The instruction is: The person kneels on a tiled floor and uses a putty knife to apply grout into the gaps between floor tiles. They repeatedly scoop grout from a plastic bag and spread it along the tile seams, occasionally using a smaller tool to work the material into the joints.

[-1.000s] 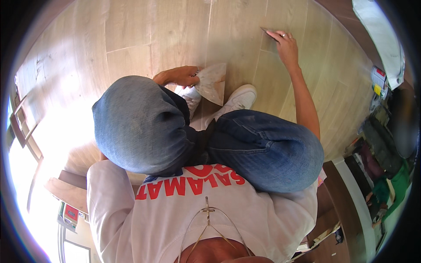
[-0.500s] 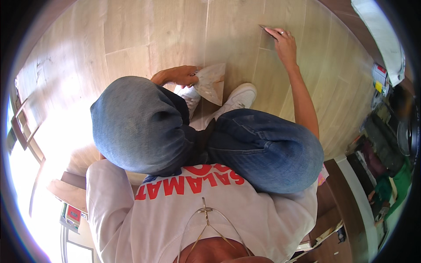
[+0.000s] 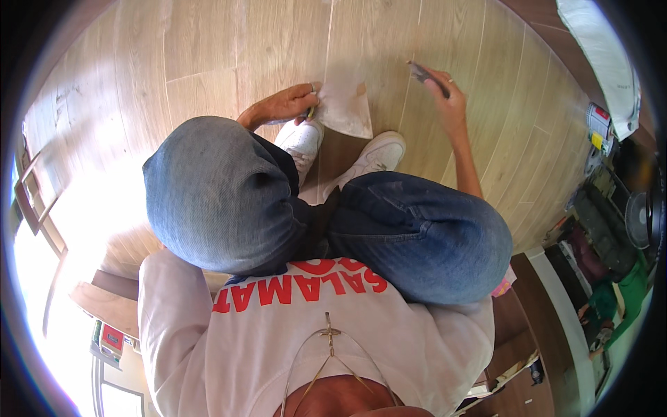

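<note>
My left hand [image 3: 288, 104] is closed on the near left edge of a pale, flat sheet [image 3: 347, 115] with whitish smears and a small tan patch. The sheet is held above the floor, just beyond my white shoes [image 3: 379, 151]; its material is unclear. A short yellowish bit shows under my left fingers. My right hand [image 3: 448, 94], out to the right, grips a slim dark tool [image 3: 422, 71] with a thin pointed tip aimed up and left. The tool is blurred, so its exact kind cannot be made out. It is apart from the sheet.
Wood-look planks with pale seams form the floor [image 3: 278, 42]. Along the right stand a can [image 3: 599, 119], a white sack-like item [image 3: 611, 55] and piled dark and green things [image 3: 629, 299]. A wooden frame [image 3: 31, 198] leans at the left, beside bright light.
My right hand has lifted and drawn back toward me with the dark tool. My left hand has turned the sheet and moved it slightly right and away from me.
</note>
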Available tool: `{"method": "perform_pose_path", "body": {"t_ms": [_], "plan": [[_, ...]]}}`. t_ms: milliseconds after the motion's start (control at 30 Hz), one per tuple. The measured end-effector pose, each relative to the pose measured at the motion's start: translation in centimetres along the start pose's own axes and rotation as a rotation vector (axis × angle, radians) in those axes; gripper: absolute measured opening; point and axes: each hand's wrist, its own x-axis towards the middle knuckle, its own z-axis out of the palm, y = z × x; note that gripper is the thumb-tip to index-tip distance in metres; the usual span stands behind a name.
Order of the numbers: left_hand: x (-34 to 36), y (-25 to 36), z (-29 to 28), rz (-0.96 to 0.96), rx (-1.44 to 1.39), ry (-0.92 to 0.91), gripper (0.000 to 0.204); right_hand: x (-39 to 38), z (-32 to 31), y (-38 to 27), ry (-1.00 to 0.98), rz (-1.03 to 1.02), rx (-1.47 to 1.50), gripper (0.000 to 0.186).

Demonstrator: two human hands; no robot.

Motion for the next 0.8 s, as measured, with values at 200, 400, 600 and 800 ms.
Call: {"method": "perform_pose_path", "body": {"t_ms": [200, 400, 600, 800], "plan": [[0.2, 1.5, -0.5, 0.103, -0.066, 0.081, 0.05, -3.9, 5.8, -6.1, 0.12, -0.279, -0.028, 0.042], [0.2, 0.6, -0.4, 0.133, -0.062, 0.077, 0.047, -4.6, 6.3, -5.1, 0.2, -0.516, -0.355, 0.056], [-0.2, 1.2, -0.7, 0.185, 0.021, 0.138, 0.04, -4.7, 2.5, -4.0, 0.052, -0.444, -0.476, 0.056], [0.1, 1.1, -0.9, 0.244, 0.353, 0.277, 0.038, -1.9, 0.2, -9.8, -0.112, -0.539, -0.583, 0.057]]}}
